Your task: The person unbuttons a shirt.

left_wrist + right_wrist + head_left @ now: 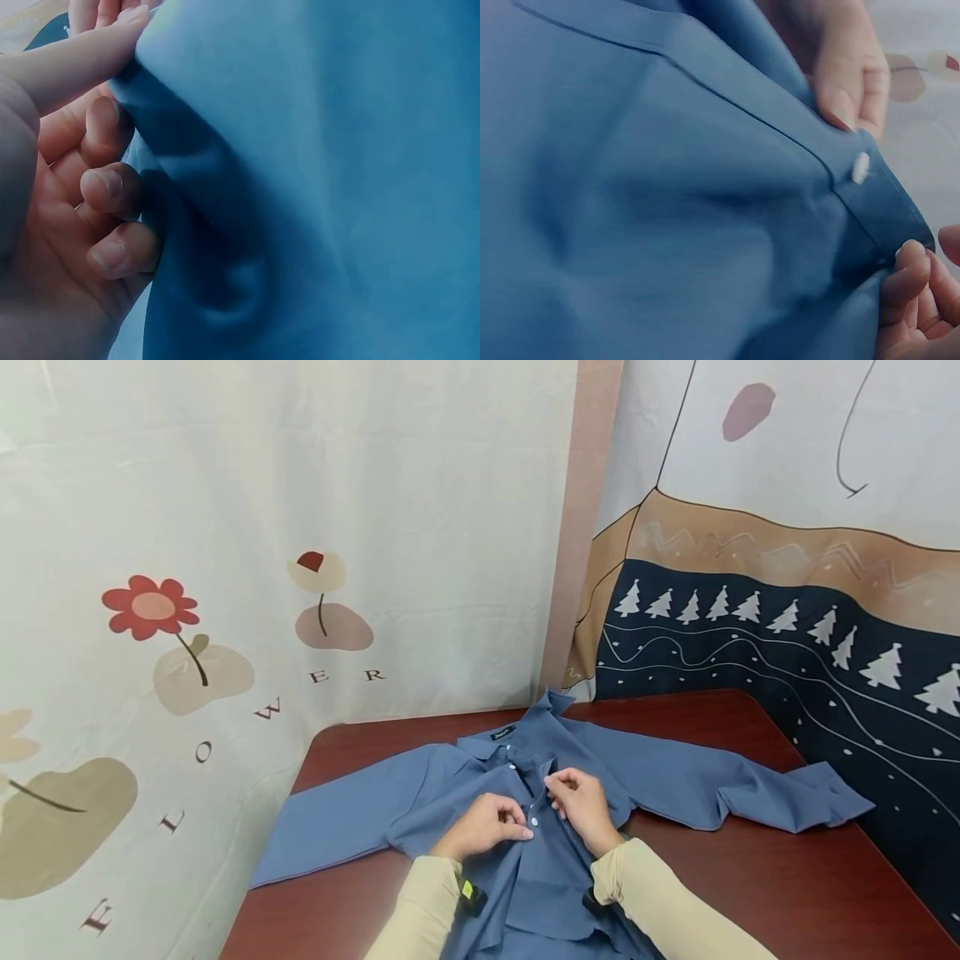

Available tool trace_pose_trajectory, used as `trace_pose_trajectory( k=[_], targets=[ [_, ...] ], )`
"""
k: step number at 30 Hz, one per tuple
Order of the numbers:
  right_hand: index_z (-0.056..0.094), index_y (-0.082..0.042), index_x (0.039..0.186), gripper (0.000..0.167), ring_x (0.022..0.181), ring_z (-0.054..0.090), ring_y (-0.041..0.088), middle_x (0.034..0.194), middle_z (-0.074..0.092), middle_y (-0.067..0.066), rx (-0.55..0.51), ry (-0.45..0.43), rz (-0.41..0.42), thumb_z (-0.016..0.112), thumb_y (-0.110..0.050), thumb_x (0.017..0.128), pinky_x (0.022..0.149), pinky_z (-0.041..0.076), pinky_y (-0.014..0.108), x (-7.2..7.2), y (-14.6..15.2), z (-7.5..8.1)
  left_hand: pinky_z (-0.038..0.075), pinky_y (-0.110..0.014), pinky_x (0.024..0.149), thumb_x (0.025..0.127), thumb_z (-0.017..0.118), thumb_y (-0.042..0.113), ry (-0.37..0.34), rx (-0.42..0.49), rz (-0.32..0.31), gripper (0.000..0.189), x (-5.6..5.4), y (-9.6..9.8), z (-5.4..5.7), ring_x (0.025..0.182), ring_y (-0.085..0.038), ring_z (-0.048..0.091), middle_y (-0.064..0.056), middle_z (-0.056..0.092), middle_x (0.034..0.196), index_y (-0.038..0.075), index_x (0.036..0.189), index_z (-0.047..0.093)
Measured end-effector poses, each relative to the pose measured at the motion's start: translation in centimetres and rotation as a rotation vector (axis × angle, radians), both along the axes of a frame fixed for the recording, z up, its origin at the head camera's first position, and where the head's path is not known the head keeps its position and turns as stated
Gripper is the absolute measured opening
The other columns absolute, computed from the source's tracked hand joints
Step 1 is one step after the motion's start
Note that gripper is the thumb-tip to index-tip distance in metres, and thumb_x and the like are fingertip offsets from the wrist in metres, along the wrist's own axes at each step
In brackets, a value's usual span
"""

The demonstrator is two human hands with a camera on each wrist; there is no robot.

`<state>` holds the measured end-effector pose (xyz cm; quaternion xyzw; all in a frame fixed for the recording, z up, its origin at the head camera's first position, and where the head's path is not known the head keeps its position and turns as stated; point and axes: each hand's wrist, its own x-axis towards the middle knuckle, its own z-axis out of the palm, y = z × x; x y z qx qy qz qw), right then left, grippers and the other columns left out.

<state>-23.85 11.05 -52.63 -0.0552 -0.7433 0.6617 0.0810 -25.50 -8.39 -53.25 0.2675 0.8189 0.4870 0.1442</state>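
A blue button-up shirt point(465, 781) lies spread on the table, its collar at the far side and both sleeves stretched out sideways. My left hand point(486, 825) pinches the shirt's front edge between thumb and forefinger; in the left wrist view the other fingers of this hand point(67, 202) curl behind the cloth point(337, 165). Slightly farther up the front, my right hand point(585, 806) pinches the placket. A white button point(534, 821) shows between the hands. The right wrist view has this button point(861, 168) on the placket strip, with the right fingertips point(911, 259) gripping the edge beside it.
The dark red-brown table point(337, 910) carries the shirt, whose right-hand cuff point(847, 802) reaches the table's right edge. Behind hangs a pale curtain point(435, 527) with flower prints. A dark cloth with white tree prints point(697, 652) hangs at the right.
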Motion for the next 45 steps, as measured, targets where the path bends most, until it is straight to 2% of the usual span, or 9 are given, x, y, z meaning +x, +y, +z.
trace_pose_trajectory(
  k=[3, 9, 12, 16, 19, 23, 29, 36, 45],
  targets=[
    [0.070, -0.004, 0.079, 0.013, 0.049, 0.053, 0.016, 0.064, 0.061, 0.006, 0.107, 0.011, 0.009, 0.070, -0.011, 0.090, 0.044, 0.044, 0.026, 0.8, -0.3, -0.2, 0.039, -0.022, 0.049, 0.079, 0.082, 0.021, 0.019, 0.002, 0.010, 0.015, -0.1, 0.0, 0.0, 0.052, -0.007, 0.048, 0.004, 0.055, 0.062, 0.013, 0.075, 0.070],
    [0.068, -0.012, 0.073, 0.019, 0.050, 0.054, 0.016, 0.057, 0.057, 0.000, 0.300, 0.029, 0.092, 0.072, -0.021, 0.089, 0.048, 0.045, 0.029, 2.0, -1.0, -0.4, 0.040, -0.023, 0.049, 0.081, 0.080, 0.022, 0.066, 0.007, 0.017, 0.014, -0.4, 0.1, -0.1, 0.052, -0.008, 0.047, 0.006, 0.054, 0.062, 0.015, 0.076, 0.069],
    [0.067, -0.013, 0.071, 0.021, 0.049, 0.053, 0.014, 0.056, 0.055, -0.002, 0.331, 0.026, 0.110, 0.073, -0.024, 0.088, 0.047, 0.044, 0.029, 2.2, -1.3, -0.7, 0.039, -0.023, 0.049, 0.081, 0.080, 0.021, 0.071, 0.024, 0.013, 0.015, -0.4, 0.2, -0.1, 0.052, -0.007, 0.046, 0.006, 0.054, 0.061, 0.015, 0.075, 0.068],
    [0.067, -0.013, 0.069, 0.023, 0.047, 0.051, 0.011, 0.054, 0.054, -0.005, 0.346, 0.071, 0.105, 0.076, -0.025, 0.086, 0.046, 0.043, 0.027, 2.3, -1.5, -1.0, 0.039, -0.022, 0.048, 0.080, 0.081, 0.020, 0.088, 0.039, 0.011, 0.017, -0.4, 0.3, -0.2, 0.051, -0.006, 0.046, 0.006, 0.052, 0.060, 0.014, 0.072, 0.068],
    [0.066, -0.012, 0.068, 0.024, 0.047, 0.050, 0.009, 0.055, 0.054, -0.006, 0.370, 0.109, 0.088, 0.079, -0.027, 0.083, 0.046, 0.042, 0.025, 2.3, -1.5, -1.1, 0.039, -0.022, 0.048, 0.081, 0.080, 0.020, 0.114, 0.044, 0.020, 0.016, -0.4, 0.4, -0.1, 0.051, -0.006, 0.047, 0.006, 0.052, 0.059, 0.014, 0.072, 0.068],
    [0.065, -0.014, 0.067, 0.025, 0.050, 0.050, 0.008, 0.057, 0.054, -0.008, 0.402, 0.114, 0.068, 0.081, -0.028, 0.080, 0.048, 0.042, 0.025, 2.3, -1.5, -1.0, 0.040, -0.022, 0.048, 0.082, 0.080, 0.019, 0.133, 0.047, 0.045, 0.015, -0.3, 0.6, 0.0, 0.051, -0.006, 0.048, 0.006, 0.052, 0.060, 0.014, 0.073, 0.068],
    [0.065, -0.013, 0.068, 0.023, 0.051, 0.052, 0.011, 0.057, 0.055, -0.007, 0.395, 0.087, 0.065, 0.078, -0.023, 0.083, 0.048, 0.044, 0.026, 2.3, -1.6, -0.7, 0.039, -0.022, 0.047, 0.081, 0.081, 0.022, 0.121, 0.049, 0.089, 0.018, -0.2, 0.6, -0.1, 0.049, -0.006, 0.046, 0.004, 0.052, 0.059, 0.014, 0.073, 0.068],
    [0.068, -0.008, 0.073, 0.015, 0.043, 0.052, 0.014, 0.053, 0.055, -0.001, 0.320, 0.007, 0.102, 0.071, -0.010, 0.087, 0.041, 0.043, 0.029, 2.1, -1.5, -0.6, 0.040, -0.023, 0.048, 0.082, 0.080, 0.020, 0.080, 0.061, 0.115, 0.016, -0.1, 0.5, 0.0, 0.050, -0.008, 0.046, 0.001, 0.055, 0.062, 0.012, 0.076, 0.068],
    [0.067, -0.006, 0.073, 0.016, 0.041, 0.049, 0.015, 0.053, 0.056, 0.006, 0.223, -0.067, 0.101, 0.069, -0.008, 0.089, 0.040, 0.042, 0.029, 1.7, -1.4, -0.2, 0.042, -0.024, 0.049, 0.086, 0.076, 0.023, 0.095, 0.045, 0.134, 0.013, -0.3, 0.5, -0.5, 0.052, -0.008, 0.047, 0.005, 0.057, 0.065, 0.015, 0.079, 0.068]
  ],
)
